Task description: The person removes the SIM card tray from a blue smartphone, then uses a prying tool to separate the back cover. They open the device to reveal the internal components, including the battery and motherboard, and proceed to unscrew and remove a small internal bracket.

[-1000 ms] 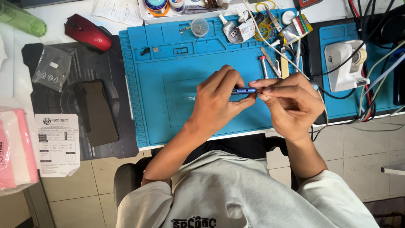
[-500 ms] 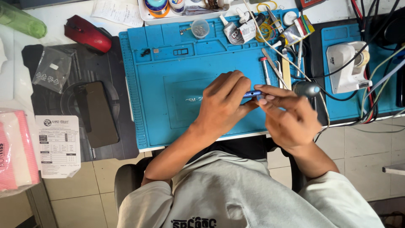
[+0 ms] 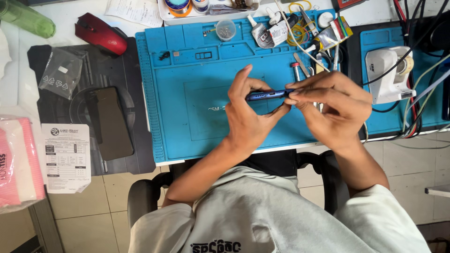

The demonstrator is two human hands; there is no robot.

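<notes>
Up close, both hands pinch a thin blue phone [image 3: 269,95] edge-on above the blue mat [image 3: 197,122]: left hand [image 3: 251,117] cradles it, right hand [image 3: 335,110] grips its right end, likely to steady it. Far left lie a clear bag [image 3: 60,78], a white printed sheet [image 3: 66,157] and a pink pack [image 3: 16,164].

White desk [image 3: 84,11]: blue work mat [image 3: 187,112], black mat [image 3: 126,84], green bottle [image 3: 26,18], white tray [image 3: 173,18].
</notes>
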